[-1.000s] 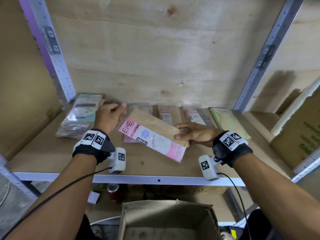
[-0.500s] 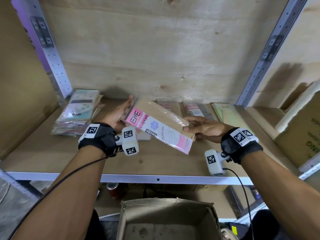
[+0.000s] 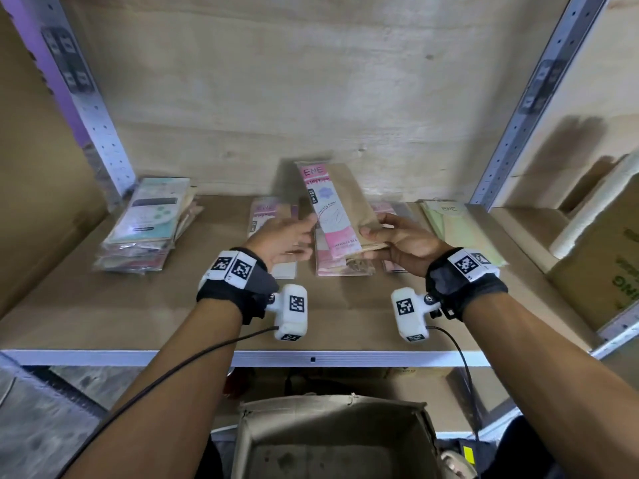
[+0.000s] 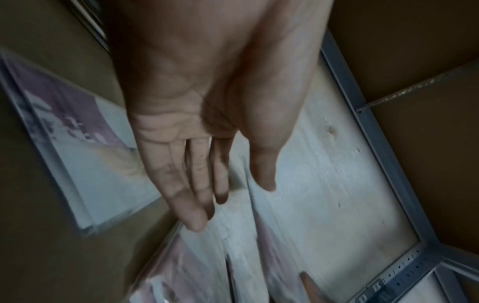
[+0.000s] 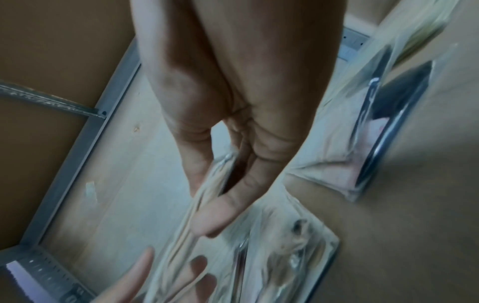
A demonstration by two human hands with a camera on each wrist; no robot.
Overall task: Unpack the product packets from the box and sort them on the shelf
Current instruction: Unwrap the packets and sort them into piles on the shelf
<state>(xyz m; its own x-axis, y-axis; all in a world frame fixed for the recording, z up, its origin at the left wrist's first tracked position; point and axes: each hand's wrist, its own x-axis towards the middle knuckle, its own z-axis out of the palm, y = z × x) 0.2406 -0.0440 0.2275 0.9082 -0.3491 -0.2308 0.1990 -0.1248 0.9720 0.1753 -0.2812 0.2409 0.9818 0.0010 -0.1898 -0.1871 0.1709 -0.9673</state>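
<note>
A pink-and-brown ENE packet is tilted up over a pile of similar pink packets in the middle of the shelf. My right hand pinches its near right corner between thumb and fingers; the right wrist view shows that pinch on the clear wrapper. My left hand is open with straight fingers at the packet's left edge. In the left wrist view this hand holds nothing. The open cardboard box sits below the shelf; no packets show in the visible part of its inside.
A stack of teal-faced packets lies at the shelf's left, another pink pile left of centre, green packets at the right. A printed carton stands beyond the right upright. Bare shelf board runs along the front edge.
The packet has swung from lying slantwise between both hands to pointing at the back wall over the middle pile. My left hand let go of its end and opened beside it.
</note>
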